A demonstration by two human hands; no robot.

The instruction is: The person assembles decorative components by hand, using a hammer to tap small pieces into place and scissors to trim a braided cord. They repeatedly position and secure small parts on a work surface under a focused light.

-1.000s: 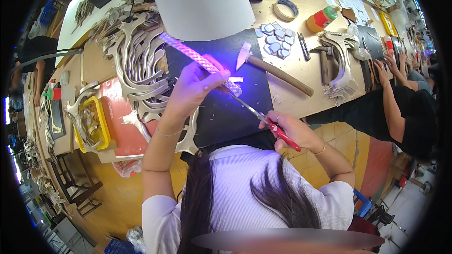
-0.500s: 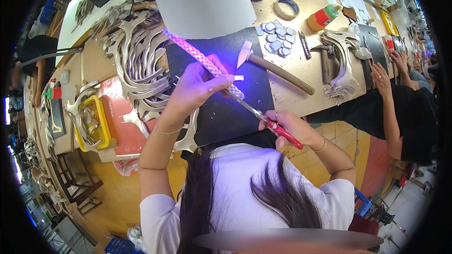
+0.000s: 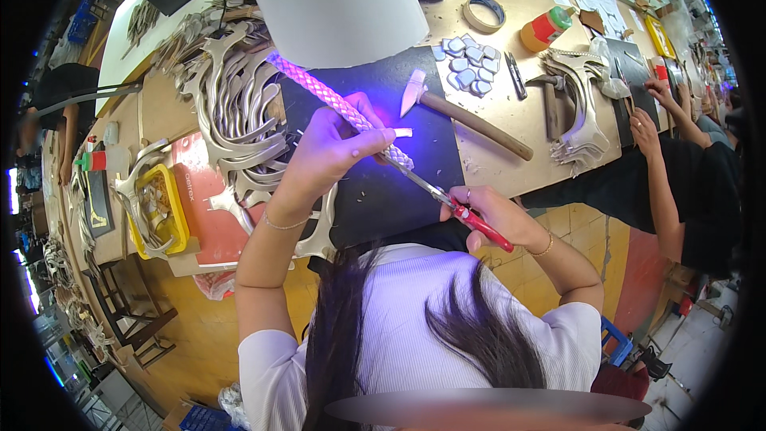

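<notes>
My left hand [image 3: 347,144] is closed around a braided strap [image 3: 319,92], which slants up to the left and looks pink and violet under a purple light. The strap's woven lower end sticks out below my fingers, and a short pale tab [image 3: 404,133] shows by my thumb. In my right hand [image 3: 499,219] are red-handled scissors [image 3: 481,227], fingers round the handles. Their blades [image 3: 419,181] point up and left to the strap's lower end beside my left fingers; the tips are hidden there. A black mat [image 3: 375,207] lies beneath.
A wooden-handled hammer [image 3: 479,126] rests across the mat's right edge. Curved silvery pieces [image 3: 239,104] are piled left, near a yellow tray [image 3: 179,223]. A white lamp shade [image 3: 335,8] hangs close above. Small grey pieces [image 3: 471,65], tape [image 3: 484,13] and a co-worker's hands [image 3: 645,132] are at right.
The strap's upper end has tilted slightly down and left. Both my hands and the scissors stay nearly in place. A co-worker's hands at right have shifted a little.
</notes>
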